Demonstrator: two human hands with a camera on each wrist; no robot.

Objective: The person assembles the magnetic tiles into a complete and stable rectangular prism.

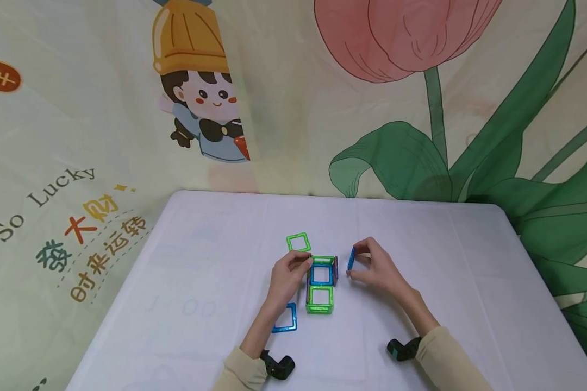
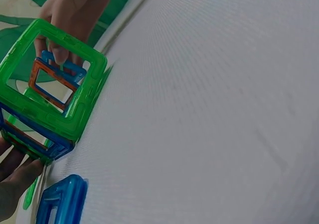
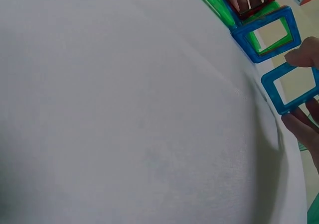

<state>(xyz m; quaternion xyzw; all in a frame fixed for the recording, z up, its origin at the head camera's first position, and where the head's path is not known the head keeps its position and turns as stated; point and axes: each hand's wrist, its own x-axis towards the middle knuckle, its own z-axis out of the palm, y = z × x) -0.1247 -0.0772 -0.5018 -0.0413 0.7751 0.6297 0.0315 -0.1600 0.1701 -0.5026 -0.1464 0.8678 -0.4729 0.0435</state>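
Note:
A small structure of square magnetic tiles (image 1: 320, 286) stands on the table, green and blue with darker reddish side pieces. At its far left corner my left hand (image 1: 289, 274) pinches the edge between thumb and fingers. In the left wrist view, the left fingers (image 2: 22, 176) lie against the structure's corner, partly behind the frames. To the right of the structure, my right hand (image 1: 379, 266) holds a blue square tile (image 3: 273, 87) upright by its edges, thumb on one side and fingers on the other. That tile is apart from the structure.
A loose green tile (image 1: 298, 242) lies behind the left hand. A loose blue tile (image 1: 293, 317) lies nearer me, partly hidden by the left forearm. All rest on a white-covered table (image 1: 200, 244), with a printed cloth (image 1: 283, 98) hanging behind its far edge.

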